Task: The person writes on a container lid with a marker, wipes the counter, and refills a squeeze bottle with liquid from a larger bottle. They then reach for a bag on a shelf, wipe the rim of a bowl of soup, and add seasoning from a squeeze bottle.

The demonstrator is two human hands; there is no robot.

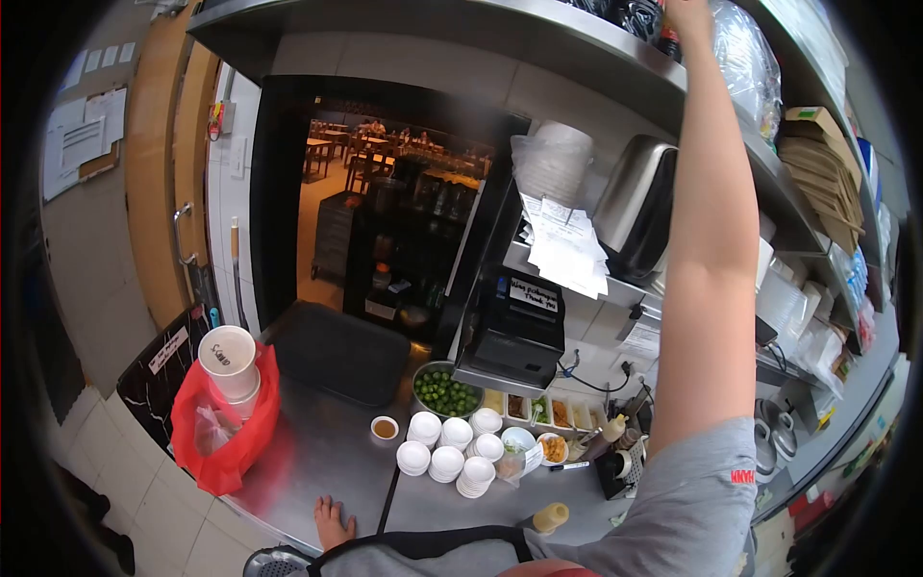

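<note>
My right hand (pixel 688 13) is raised at the top edge, at the upper steel shelf (pixel 577 24), beside a dark bottle with a red label (pixel 669 40); its fingers are mostly cut off by the frame. Down at the counter's front edge, my left hand (pixel 334 522) rests with its fingers spread and nothing in it. Left of that hand stands a red plastic bag (pixel 231 462) holding stacked white tubs (pixel 229 361) with writing on the lid. To its right are several stacks of small white cups (pixel 447 462) and a small cup of brown sauce (pixel 385 428).
A black tray (pixel 338 353) and a bowl of green limes (pixel 447 392) sit at the counter's back. A black printer (pixel 519 322), hanging paper slips (pixel 567 248) and a steel dispenser (pixel 635 207) are at the wall. One squeeze bottle (pixel 551 518) stands near my body.
</note>
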